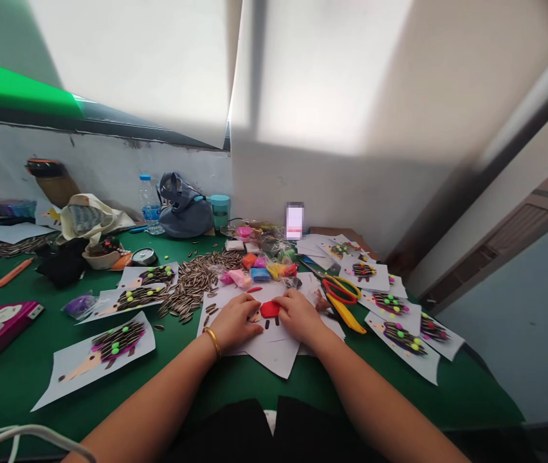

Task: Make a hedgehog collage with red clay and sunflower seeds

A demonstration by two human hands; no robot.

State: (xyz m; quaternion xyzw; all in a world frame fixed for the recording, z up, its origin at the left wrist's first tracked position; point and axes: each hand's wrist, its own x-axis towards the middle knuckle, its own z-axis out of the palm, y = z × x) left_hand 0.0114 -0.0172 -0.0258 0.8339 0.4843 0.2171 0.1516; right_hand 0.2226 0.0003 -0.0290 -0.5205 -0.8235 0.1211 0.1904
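The red clay patch (269, 310) lies on white paper (276, 357) near the front edge of the green table (235, 381); likely light, soft, easily dented, best held by its rim; the left hand (238, 321) has thumb and forefinger apart; whether the right hand (300, 315) pinches it cannot be told.

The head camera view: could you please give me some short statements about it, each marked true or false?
1. A red piece lies between the left hand and the right hand. True.
2. The gold bracelet is on the right wrist. False: it is on the left wrist.
3. Striped seeds lie in a pile on the green table. True.
4. The scissors lie to the left of both hands. False: they lie to the right.
5. The water bottle has a blue cap. True.
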